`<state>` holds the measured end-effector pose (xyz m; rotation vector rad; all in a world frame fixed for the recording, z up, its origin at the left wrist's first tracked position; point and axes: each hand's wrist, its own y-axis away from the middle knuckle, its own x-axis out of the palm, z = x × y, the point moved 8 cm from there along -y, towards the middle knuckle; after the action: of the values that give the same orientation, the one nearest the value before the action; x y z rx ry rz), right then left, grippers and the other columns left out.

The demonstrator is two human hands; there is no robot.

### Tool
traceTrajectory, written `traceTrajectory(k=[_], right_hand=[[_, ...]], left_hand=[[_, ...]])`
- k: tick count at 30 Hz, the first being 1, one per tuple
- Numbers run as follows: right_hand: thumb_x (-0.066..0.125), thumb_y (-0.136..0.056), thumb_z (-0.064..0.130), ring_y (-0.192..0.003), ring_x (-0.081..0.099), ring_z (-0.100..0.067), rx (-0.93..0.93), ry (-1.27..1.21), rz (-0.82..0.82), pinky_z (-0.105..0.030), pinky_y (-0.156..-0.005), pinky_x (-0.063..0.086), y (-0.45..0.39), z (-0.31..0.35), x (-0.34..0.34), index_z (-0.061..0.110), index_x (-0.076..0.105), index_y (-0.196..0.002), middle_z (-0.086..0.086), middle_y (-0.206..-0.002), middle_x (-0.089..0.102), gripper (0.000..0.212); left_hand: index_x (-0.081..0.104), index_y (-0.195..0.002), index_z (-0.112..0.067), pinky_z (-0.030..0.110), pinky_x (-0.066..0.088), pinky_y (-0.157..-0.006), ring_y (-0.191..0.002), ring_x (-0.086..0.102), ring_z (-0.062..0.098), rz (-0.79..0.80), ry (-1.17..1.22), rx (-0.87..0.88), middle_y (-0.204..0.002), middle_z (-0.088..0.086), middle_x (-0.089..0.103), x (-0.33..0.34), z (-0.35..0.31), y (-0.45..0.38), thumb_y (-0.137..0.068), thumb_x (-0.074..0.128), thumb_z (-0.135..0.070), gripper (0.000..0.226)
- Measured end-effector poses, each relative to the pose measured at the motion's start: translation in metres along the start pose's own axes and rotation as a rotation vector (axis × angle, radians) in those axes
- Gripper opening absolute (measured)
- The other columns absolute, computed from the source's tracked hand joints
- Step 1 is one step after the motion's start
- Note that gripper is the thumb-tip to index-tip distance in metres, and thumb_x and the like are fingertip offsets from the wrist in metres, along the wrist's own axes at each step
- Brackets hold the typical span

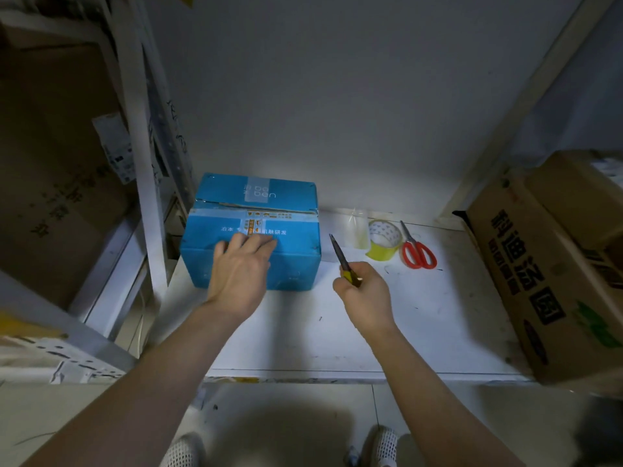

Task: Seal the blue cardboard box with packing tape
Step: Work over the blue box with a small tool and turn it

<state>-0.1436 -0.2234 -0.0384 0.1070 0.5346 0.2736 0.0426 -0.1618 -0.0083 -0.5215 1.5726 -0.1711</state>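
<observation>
The blue cardboard box (290, 230) stands on the white shelf (337, 332), against the left upright, its flaps closed with a strip of tape along the seam. My left hand (241, 267) lies flat on the box's top near its front edge, fingers spread. My right hand (362, 291) is to the right of the box, shut on a utility knife (338, 256) with a yellow handle, its blade pointing up and away. A roll of yellowish packing tape (384, 239) lies on the shelf further right.
Red-handled scissors (416, 249) lie beside the tape roll. A clear plastic piece (357, 229) stands behind the knife. A large brown carton (553, 264) fills the shelf's right end. More brown cartons (50, 163) sit on the rack to the left.
</observation>
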Motion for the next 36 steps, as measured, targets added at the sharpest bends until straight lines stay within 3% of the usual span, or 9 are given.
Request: traceTrajectory(k=[3, 6, 9, 12, 16, 24, 32, 34, 36], right_hand=[[0.053, -0.089, 0.018, -0.067, 0.050, -0.014, 0.024, -0.039, 0.056, -0.027, -0.061, 0.044, -0.013, 0.008, 0.023, 0.018, 0.052, -0.103, 0.003, -0.078, 0.053, 0.015], [0.052, -0.090, 0.019, -0.073, 0.053, -0.016, 0.037, -0.089, 0.038, -0.027, -0.063, 0.044, -0.024, 0.012, 0.036, 0.016, 0.050, -0.104, 0.006, -0.077, 0.053, 0.015], [0.051, -0.091, 0.018, -0.074, 0.054, -0.013, 0.042, -0.154, 0.018, -0.026, -0.062, 0.044, -0.026, 0.011, 0.041, 0.014, 0.048, -0.105, 0.005, -0.081, 0.055, 0.015], [0.051, -0.091, 0.014, -0.076, 0.053, -0.009, 0.058, -0.242, 0.019, -0.022, -0.060, 0.041, -0.024, 0.010, 0.044, 0.013, 0.048, -0.104, 0.006, -0.083, 0.055, 0.014], [0.051, -0.091, 0.013, -0.077, 0.054, -0.009, 0.087, -0.271, 0.009, -0.021, -0.061, 0.041, -0.016, 0.009, 0.039, 0.014, 0.049, -0.100, 0.005, -0.085, 0.057, 0.010], [0.053, -0.089, 0.012, -0.076, 0.053, -0.013, 0.101, -0.211, 0.005, -0.022, -0.061, 0.041, 0.031, -0.003, 0.021, 0.014, 0.050, -0.095, 0.003, -0.082, 0.057, 0.007], [0.056, -0.088, 0.016, -0.075, 0.053, -0.015, 0.075, -0.004, 0.077, -0.025, -0.064, 0.046, 0.064, -0.012, 0.005, 0.015, 0.052, -0.096, 0.004, -0.080, 0.055, 0.009], [0.058, -0.087, 0.023, -0.080, 0.056, -0.016, 0.025, 0.218, 0.061, -0.032, -0.077, 0.051, 0.071, -0.013, -0.007, 0.022, 0.052, -0.106, 0.008, -0.084, 0.056, 0.019], [0.059, -0.088, 0.029, -0.087, 0.059, -0.014, -0.039, 0.420, 0.010, -0.030, -0.086, 0.050, 0.080, -0.012, -0.021, 0.030, 0.050, -0.123, 0.010, -0.097, 0.059, 0.037]], left_hand=[[0.069, -0.109, -0.018, 0.044, 0.040, -0.083, -0.097, 0.055, 0.031, 0.049, 0.030, 0.003, -0.113, 0.003, 0.066, 0.006, 0.006, -0.005, -0.068, 0.076, -0.002, 0.045], [0.070, -0.104, -0.027, 0.055, 0.028, -0.097, -0.121, 0.043, 0.031, 0.011, 0.144, -0.079, -0.130, 0.003, 0.057, 0.004, 0.024, -0.004, -0.071, 0.079, -0.021, 0.035], [0.052, -0.129, -0.025, 0.060, 0.011, -0.110, -0.140, 0.018, 0.033, -0.067, 0.281, -0.472, -0.152, 0.009, 0.027, -0.003, 0.066, 0.005, -0.082, 0.065, -0.042, 0.052], [0.032, -0.141, -0.023, 0.056, 0.025, -0.110, -0.139, 0.025, 0.035, -0.054, 0.537, -0.803, -0.152, 0.012, 0.022, 0.007, 0.098, 0.019, -0.086, 0.056, -0.046, 0.065], [0.036, -0.142, -0.016, 0.044, 0.035, -0.106, -0.131, 0.036, 0.032, -0.010, 0.555, -0.793, -0.144, 0.013, 0.035, 0.005, 0.094, 0.028, -0.086, 0.060, -0.039, 0.065], [0.036, -0.142, -0.017, 0.049, 0.039, -0.103, -0.126, 0.038, 0.035, -0.027, 0.592, -0.830, -0.139, 0.014, 0.034, -0.015, 0.067, 0.080, -0.085, 0.062, -0.039, 0.067], [0.041, -0.139, -0.015, 0.050, 0.030, -0.108, -0.132, 0.031, 0.035, 0.008, 0.523, -0.847, -0.145, 0.015, 0.030, -0.032, 0.054, 0.113, -0.086, 0.063, -0.036, 0.061], [0.049, -0.133, -0.014, 0.057, 0.022, -0.108, -0.135, 0.026, 0.037, -0.015, 0.351, -0.730, -0.147, 0.017, 0.030, -0.044, 0.045, 0.109, -0.085, 0.063, -0.032, 0.053], [0.059, -0.124, -0.012, 0.056, 0.023, -0.107, -0.133, 0.032, 0.038, -0.091, 0.264, -0.472, -0.142, 0.017, 0.041, -0.054, 0.018, 0.097, -0.083, 0.067, -0.021, 0.043]])
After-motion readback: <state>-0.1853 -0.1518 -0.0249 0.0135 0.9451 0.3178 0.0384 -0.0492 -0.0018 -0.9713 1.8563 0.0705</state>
